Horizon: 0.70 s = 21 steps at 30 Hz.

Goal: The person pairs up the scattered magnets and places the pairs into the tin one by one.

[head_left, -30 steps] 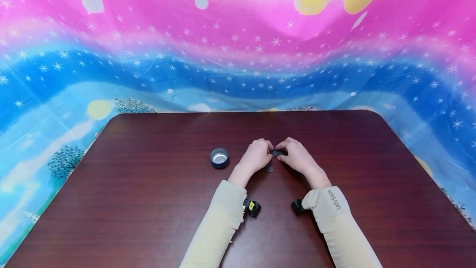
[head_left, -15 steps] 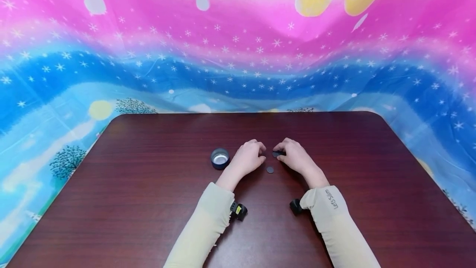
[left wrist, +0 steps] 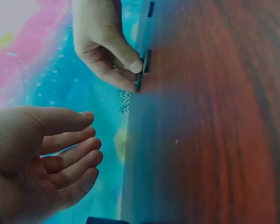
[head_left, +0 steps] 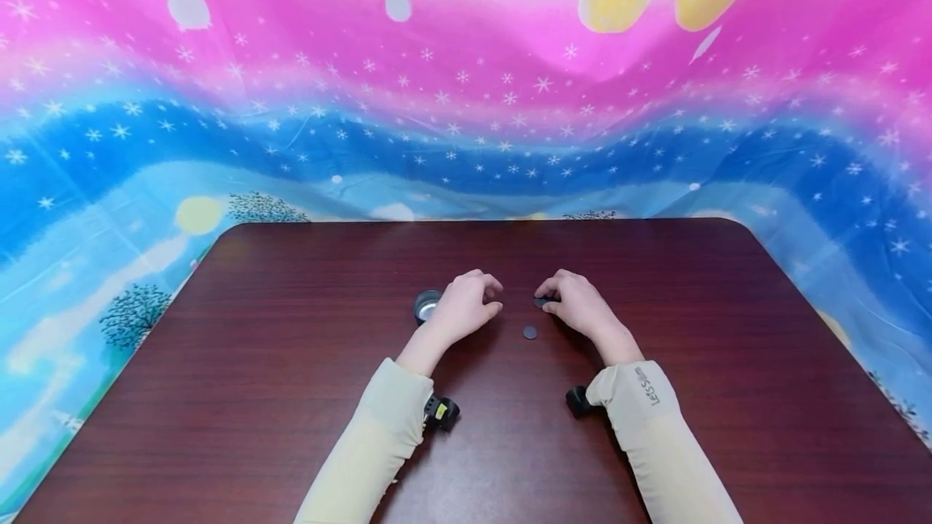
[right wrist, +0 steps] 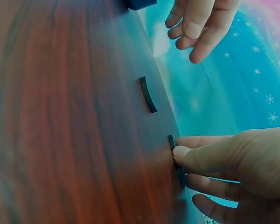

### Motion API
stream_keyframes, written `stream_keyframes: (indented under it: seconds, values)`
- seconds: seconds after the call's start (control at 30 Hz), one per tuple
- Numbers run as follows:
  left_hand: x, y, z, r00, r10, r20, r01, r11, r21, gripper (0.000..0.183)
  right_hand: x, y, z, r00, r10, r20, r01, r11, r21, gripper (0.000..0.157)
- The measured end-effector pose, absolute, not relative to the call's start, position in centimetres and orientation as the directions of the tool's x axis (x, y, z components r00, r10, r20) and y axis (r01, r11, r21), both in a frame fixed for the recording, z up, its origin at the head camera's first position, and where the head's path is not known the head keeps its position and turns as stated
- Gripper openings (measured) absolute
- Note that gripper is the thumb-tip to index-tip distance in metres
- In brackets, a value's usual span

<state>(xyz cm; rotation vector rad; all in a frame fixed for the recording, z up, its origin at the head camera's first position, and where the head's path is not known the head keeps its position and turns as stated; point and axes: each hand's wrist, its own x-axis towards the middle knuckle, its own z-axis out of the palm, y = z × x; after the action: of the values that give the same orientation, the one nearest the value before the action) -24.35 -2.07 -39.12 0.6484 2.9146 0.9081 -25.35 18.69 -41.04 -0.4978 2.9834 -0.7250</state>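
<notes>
My right hand [head_left: 585, 306] has its thumb and fingertips clamped on a thin, round, black disc [right wrist: 181, 176] low at the tabletop; whether a second one lies under my fingers there I cannot tell, since they cover most of it. My left hand [head_left: 460, 307] holds nothing: its fingers curve loosely and its thumb stands apart from them, well apart from the pinched disc. On the table between my two hands, a little nearer to me, lies one matching loose black disc [head_left: 529, 332], flat and touched by neither. A single small dark shape [left wrist: 150, 9] shows at the top of the left wrist view, too unclear to name. Just beyond my left hand, and partly hidden by it, stands one small, round, dark container [head_left: 419, 314] with a silvery inside. Two black wrist cameras [head_left: 442, 412] sit at the cuffs of my two pale cream sleeves [head_left: 364, 443], the right one lettered. Under everything is one dark red-brown, wood-grained table [head_left: 328, 346] with rounded far corners, and behind it one pink and blue printed cloth [head_left: 466, 103] with many white snowflakes.
</notes>
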Motion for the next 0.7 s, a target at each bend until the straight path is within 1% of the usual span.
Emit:
stream_keyframes:
  seconds: [0.23, 0.4, 0.7]
  values:
    - [-24.6, -3.6, -39.0, -0.908, 0.391, 0.153, 0.401, 0.700, 0.591, 0.028, -25.3, 18.8, -41.1, -0.945, -0.325, 0.041, -0.307, 0.834, -0.459, 0.018]
    - [-24.5, -5.0, -38.8, -0.910, 0.369, 0.190, 0.403, 0.678, 0.615, 0.027, -25.4, 18.8, -41.1, -0.942, -0.334, 0.044, -0.319, 0.845, -0.430, 0.018]
    - [-24.3, -7.1, -39.3, -0.909, 0.361, 0.209, 0.407, 0.661, 0.630, 0.030, -25.4, 18.4, -41.0, -0.939, -0.341, 0.037, -0.328, 0.862, -0.387, 0.017]
